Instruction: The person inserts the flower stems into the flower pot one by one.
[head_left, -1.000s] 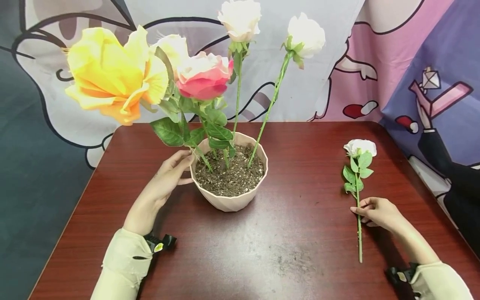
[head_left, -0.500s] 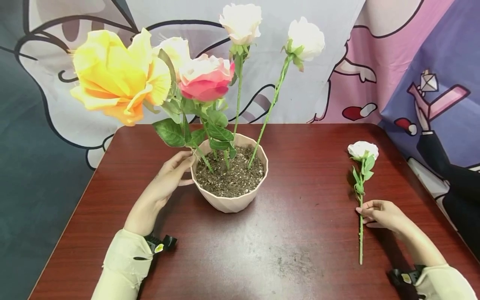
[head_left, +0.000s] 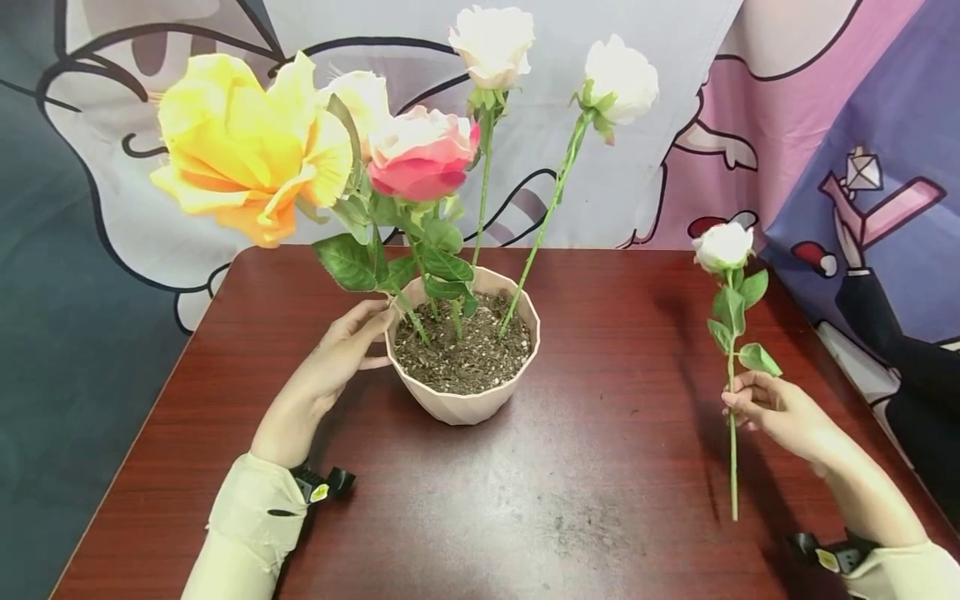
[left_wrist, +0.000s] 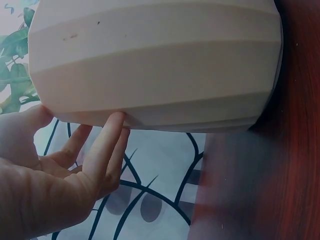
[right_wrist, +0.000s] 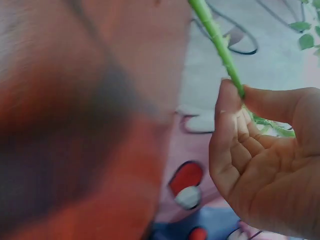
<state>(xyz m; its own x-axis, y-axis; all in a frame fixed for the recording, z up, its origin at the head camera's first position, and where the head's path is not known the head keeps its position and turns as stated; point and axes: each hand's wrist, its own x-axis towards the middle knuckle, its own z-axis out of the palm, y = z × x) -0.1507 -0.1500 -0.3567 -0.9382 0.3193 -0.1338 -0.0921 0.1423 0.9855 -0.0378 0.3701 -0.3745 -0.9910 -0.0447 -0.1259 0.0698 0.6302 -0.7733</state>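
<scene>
My left hand (head_left: 324,372) touches the left side of a cream faceted flowerpot (head_left: 459,407) filled with soil. In the left wrist view its fingers (left_wrist: 103,145) lie fairly straight against the pot's wall (left_wrist: 160,75), with the thumb near the rim. At the right, my right hand (head_left: 780,414) pinches the stem of a white artificial rose (head_left: 724,247) between thumb and fingers, flower upright above the table. In the right wrist view the green stem (right_wrist: 220,45) runs into the pinch. The pot bears a yellow rose (head_left: 251,150), a pink rose (head_left: 425,156) and several pale roses (head_left: 492,46).
The pot stands on a dark red wooden table (head_left: 592,467). Behind it hangs a cartoon-printed cloth (head_left: 570,208), turning pink and blue at the right. Tall stems and broad leaves (head_left: 348,262) rise over the pot's left rim, above my left hand.
My right hand has raised the white rose off the table; its flower has moved up and turned more upright. The left hand stays at the pot. The head view has shifted slightly.
</scene>
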